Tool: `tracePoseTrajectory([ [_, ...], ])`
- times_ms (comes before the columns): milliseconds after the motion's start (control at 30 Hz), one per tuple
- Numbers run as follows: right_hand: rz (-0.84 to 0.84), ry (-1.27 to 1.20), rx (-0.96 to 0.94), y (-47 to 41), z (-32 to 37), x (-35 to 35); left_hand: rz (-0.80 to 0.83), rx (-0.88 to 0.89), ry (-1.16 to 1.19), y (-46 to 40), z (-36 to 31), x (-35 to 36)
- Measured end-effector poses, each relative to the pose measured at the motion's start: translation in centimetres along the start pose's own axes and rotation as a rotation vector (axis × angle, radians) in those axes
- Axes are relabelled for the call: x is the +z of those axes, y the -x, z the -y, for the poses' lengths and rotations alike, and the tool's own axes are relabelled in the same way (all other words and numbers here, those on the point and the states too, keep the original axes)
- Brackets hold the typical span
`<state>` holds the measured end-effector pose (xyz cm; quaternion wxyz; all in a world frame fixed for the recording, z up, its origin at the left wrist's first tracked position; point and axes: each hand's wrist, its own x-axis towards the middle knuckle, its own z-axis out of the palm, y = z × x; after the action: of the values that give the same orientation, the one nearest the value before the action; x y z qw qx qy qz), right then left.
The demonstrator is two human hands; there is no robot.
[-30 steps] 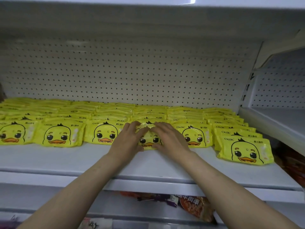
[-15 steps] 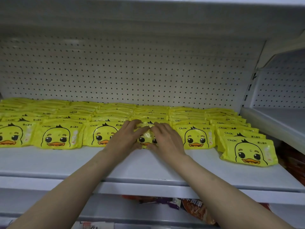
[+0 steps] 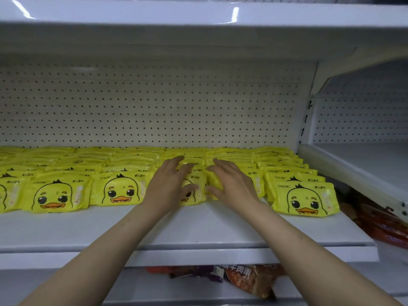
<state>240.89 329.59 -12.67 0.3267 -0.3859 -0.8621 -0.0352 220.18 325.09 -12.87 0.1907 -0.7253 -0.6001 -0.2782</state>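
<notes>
Both hands are lying spread over the middle columns of yellow duck-faced packs. The left hand [image 3: 169, 186] is resting with straight, fanned fingers on the packs behind the front one, and its thumb is touching the face of the front pack [image 3: 197, 198]. The right hand [image 3: 234, 186] is lying just beside it, fingers likewise straight and apart, thumb pointing inward at that pack's right edge. Neither hand is curling round or pinching anything; whether the palms are pressing down cannot be told. The front pack is lying flat at the head of its column, near the middle of the white shelf [image 3: 198, 230] and set back from the front lip. The two hands are hiding most of its printed face.

Identical packs are flanking it: a left neighbour [image 3: 120, 191], a further pack [image 3: 55, 195], and a right-end pack [image 3: 305, 200] lying nearer the shelf's front lip than the others. Behind them, the columns are overlapping like shingles back to the pegboard panel [image 3: 154, 107]. An upper shelf [image 3: 198, 16] is overhanging the whole bay. Below, a snack bag [image 3: 249, 281] is lying on the lower shelf, and red packages [image 3: 384, 226] are showing at the right.
</notes>
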Motion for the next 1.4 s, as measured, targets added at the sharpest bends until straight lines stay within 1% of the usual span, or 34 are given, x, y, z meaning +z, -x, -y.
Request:
tracePoseTrajectory([
  [200,0.010,0.051,0.190,3.7,-7.5,-6.5,0.017,0.104,0.024,-3.0,-8.7,2.5],
  [333,0.034,0.101,0.282,6.9,-12.3,-10.3,0.068,0.157,0.140,-4.6,-15.1,4.8],
  [400,0.075,0.101,0.311,8.4,-14.4,-11.4,0.124,0.176,0.193,-5.1,-17.7,5.7],
  [500,0.126,0.099,0.298,10.5,-16.8,-12.1,0.222,0.216,0.216,-5.6,-20.3,7.3],
  [600,0.144,0.094,0.260,12.2,-18.3,-12.0,0.241,0.233,0.206,-5.6,-21.3,8.6],
  [700,0.159,0.052,0.224,12.7,-19.4,-11.5,0.227,0.201,0.235,-5.3,-21.4,9.3],
  [833,0.122,0.015,0.172,12.1,-20.5,-10.8,0.174,0.234,0.191,-5.1,-21.3,10.1],
  [967,0.083,0.003,0.126,11.2,-21.4,-9.8,0.129,0.167,0.185,-5.5,-21.5,10.4],
  [1167,-0.006,0.081,0.067,9.1,-22.5,-8.0,0.072,0.133,0.127,-6.9,-21.4,10.9],
  [1300,-0.024,0.104,0.060,8.2,-23.0,-7.4,0.049,0.118,0.090,-7.6,-21.6,11.5],
  [1400,-0.045,0.112,0.030,8.4,-23.4,-7.2,0.029,0.141,0.064,-7.6,-21.5,11.8],
])
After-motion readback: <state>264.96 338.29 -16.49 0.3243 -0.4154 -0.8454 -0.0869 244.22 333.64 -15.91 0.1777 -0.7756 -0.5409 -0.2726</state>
